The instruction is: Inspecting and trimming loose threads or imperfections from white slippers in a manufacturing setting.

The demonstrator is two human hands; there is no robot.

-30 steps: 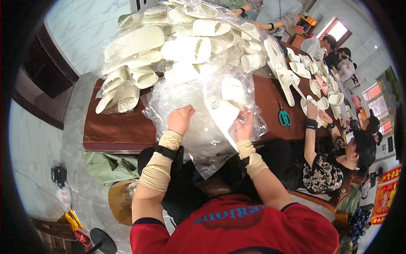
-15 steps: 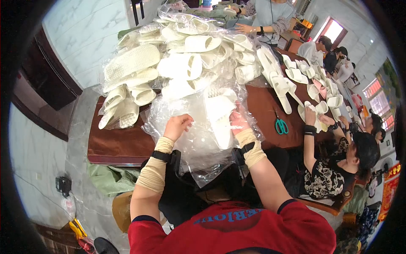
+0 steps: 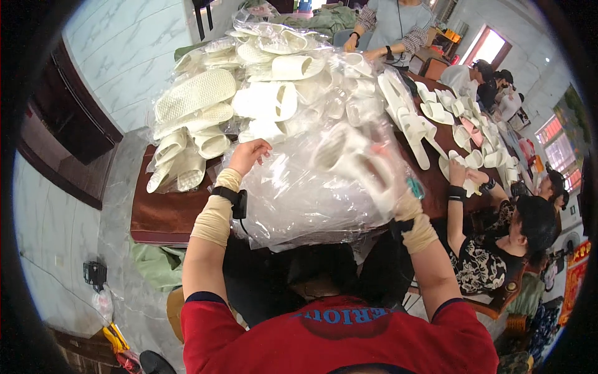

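A pair of white slide slippers point(image 3: 358, 163), smeared by motion, hangs over the clear plastic bags on the table. My right hand point(image 3: 393, 159) is at their right side, closed on them; blur and plastic partly hide its fingers. My left hand point(image 3: 248, 156) hovers by the upper left edge of the clear plastic bags point(image 3: 299, 202), its fingers loosely curled and thumb apart, with nothing seen in it. Behind both hands rises a heap of bagged white slippers point(image 3: 268, 100).
Teal scissors point(image 3: 415, 187) lie right of the bags, partly covered. Loose white slippers point(image 3: 436, 112) and a pink one point(image 3: 471, 129) spread along the brown table point(image 3: 165, 215). At the right a co-worker point(image 3: 483, 255) handles slippers; another person point(image 3: 395, 31) stands beyond the heap.
My right hand has swung right with the slippers, which now sit at an angle. My left hand has moved up and left. The plastic bags lie spread wider, partly over the scissors.
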